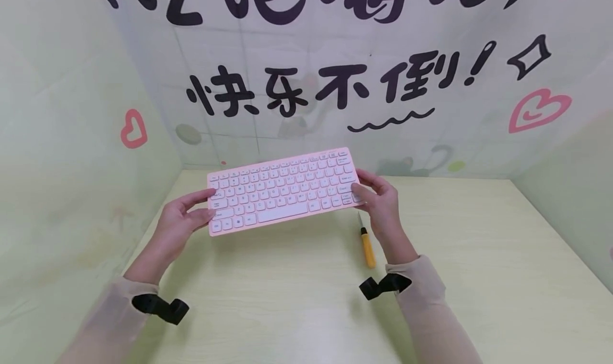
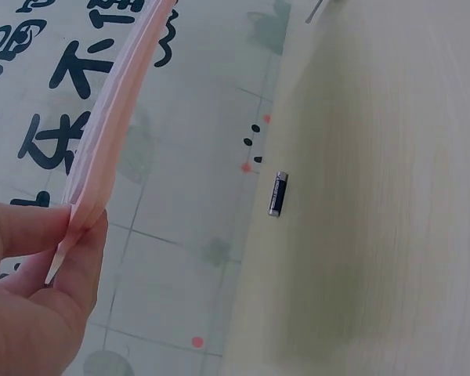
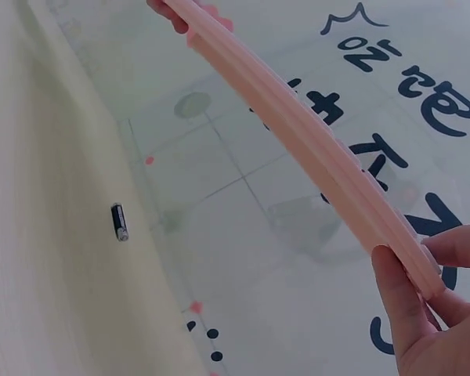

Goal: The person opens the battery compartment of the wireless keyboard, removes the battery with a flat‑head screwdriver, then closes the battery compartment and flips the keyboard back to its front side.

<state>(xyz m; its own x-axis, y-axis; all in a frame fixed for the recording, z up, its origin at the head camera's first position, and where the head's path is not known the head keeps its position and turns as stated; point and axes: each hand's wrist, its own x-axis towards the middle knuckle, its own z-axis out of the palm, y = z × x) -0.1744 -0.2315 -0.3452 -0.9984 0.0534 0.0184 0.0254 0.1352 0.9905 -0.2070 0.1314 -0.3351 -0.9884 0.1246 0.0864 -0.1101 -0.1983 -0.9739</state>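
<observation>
A pink keyboard (image 1: pixel 282 191) with pale keys is held up off the table, its key side toward the head camera and its right end higher. My left hand (image 1: pixel 179 223) pinches its left end between thumb and fingers. The right end is gripped by my right hand (image 1: pixel 383 204), thumb on the keys and fingers behind. Both wrist views show the keyboard edge-on, as a thin pink slab (image 2: pixel 113 133). A dark battery (image 2: pixel 278 194) lies on the table; the keyboard hides it from the head camera. Below my right hand lies a yellow-handled screwdriver (image 1: pixel 367 249).
The pale wooden table (image 1: pixel 287 300) meets a back wall (image 1: pixel 306 130) printed with black characters and drawings. Side walls stand to the left (image 1: pixel 72 167) and right (image 1: pixel 579 183). Black camera straps (image 1: pixel 163 308) sit on both wrists.
</observation>
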